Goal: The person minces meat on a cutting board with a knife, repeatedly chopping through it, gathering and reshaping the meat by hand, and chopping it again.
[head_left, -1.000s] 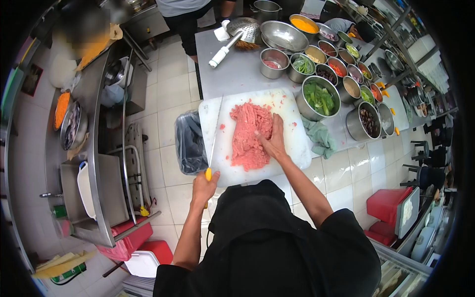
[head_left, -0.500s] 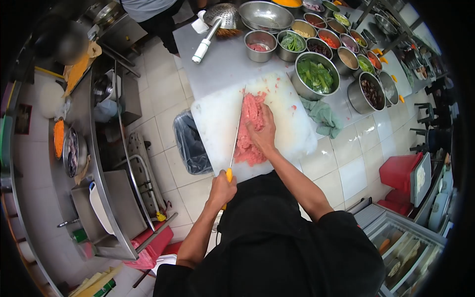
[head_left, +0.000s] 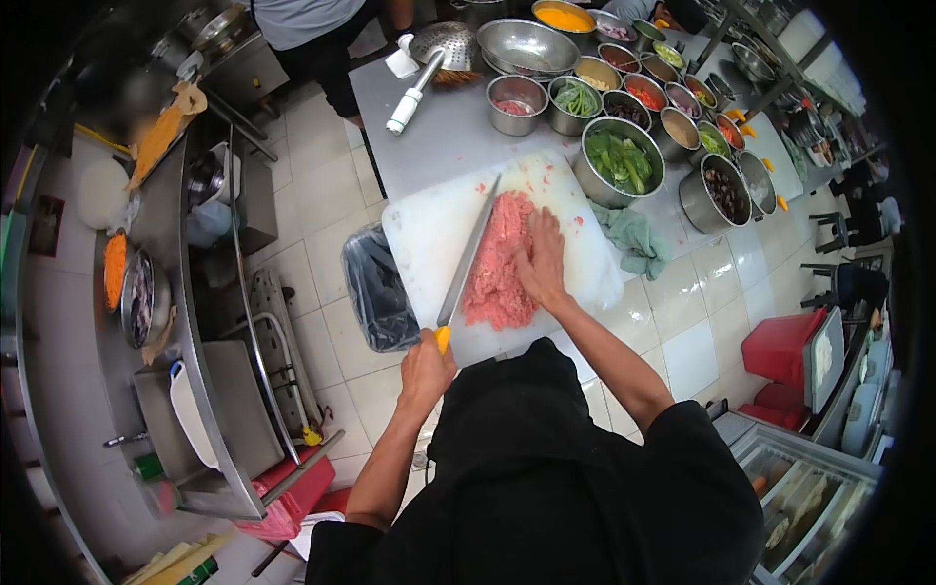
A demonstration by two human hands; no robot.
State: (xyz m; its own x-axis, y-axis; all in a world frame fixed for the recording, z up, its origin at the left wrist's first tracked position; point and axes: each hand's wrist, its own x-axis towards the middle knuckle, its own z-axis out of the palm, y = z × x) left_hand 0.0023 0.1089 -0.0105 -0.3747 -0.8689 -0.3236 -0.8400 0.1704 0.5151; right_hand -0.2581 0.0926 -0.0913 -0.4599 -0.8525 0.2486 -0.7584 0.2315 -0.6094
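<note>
Minced pink meat (head_left: 499, 268) lies in a long heap on a white cutting board (head_left: 419, 229). My left hand (head_left: 426, 372) is closed round the yellow handle of a long knife (head_left: 470, 255), whose blade lies along the left side of the heap with its tip pointing away from me. On the right side of the meat rests my right hand (head_left: 546, 261), fingers spread and thumb apart, touching the heap. Small bits of meat are scattered near the board's far edge.
Metal pots of greens (head_left: 620, 161) and dark pieces (head_left: 719, 193) stand right of the board, beside a green cloth (head_left: 634, 239). A black-lined bin (head_left: 378, 288) is at the left. Beyond the table stands a person (head_left: 312, 29); a strainer (head_left: 445, 49) lies there.
Since the first frame, the knife has moved right, up to the meat, and the heap has become narrower. From the last frame, its blade has tilted and my right hand's fingers have spread. The view has shifted.
</note>
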